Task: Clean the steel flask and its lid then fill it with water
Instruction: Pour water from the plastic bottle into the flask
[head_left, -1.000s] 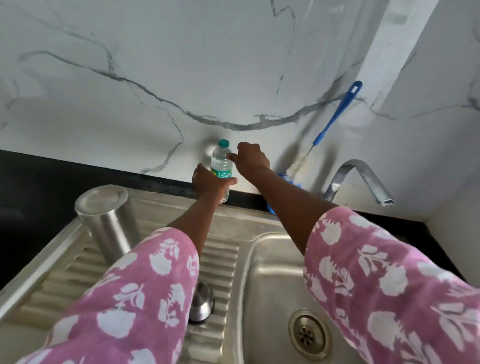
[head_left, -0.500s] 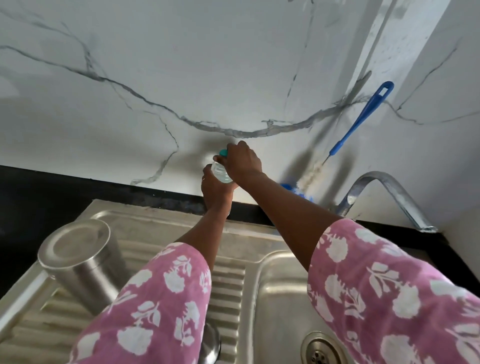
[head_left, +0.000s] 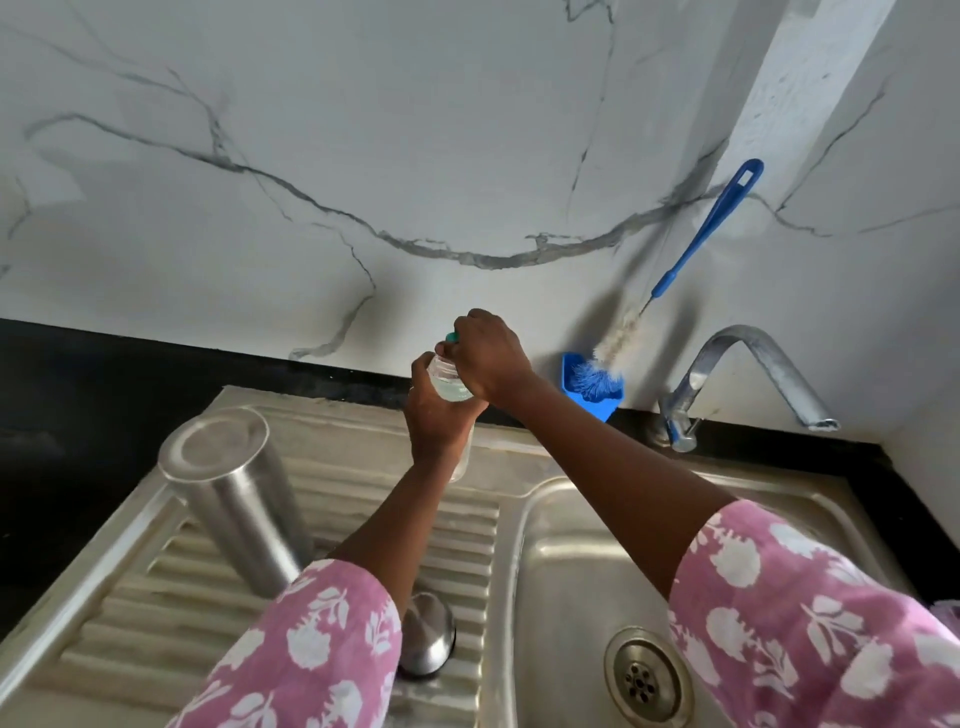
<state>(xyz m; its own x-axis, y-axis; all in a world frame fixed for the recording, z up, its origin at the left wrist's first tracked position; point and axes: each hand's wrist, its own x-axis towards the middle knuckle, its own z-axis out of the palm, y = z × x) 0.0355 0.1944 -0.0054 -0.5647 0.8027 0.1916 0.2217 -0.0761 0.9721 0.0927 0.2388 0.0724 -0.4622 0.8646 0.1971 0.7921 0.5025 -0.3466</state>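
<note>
Bottle (head_left: 448, 387) raised off the back ledge since a second ago | left grip (head_left: 434, 421) clasps its body, right grip (head_left: 488, 358) curled over teal cap (head_left: 452, 337) | steel flask (head_left: 234, 493) upturned on drainboard (head_left: 467, 519), lid (head_left: 426, 642) near it | uncapping likely, flask untouched.

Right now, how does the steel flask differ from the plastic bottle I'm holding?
The steel flask is opaque metal; the plastic bottle is clear, showing pale liquid inside. The flask stands untouched on the draining board; the bottle is gripped by the left hand, with the right hand curled over its green cap. The flask looks wider than the bottle. Both are roughly upright cylinders.
</note>
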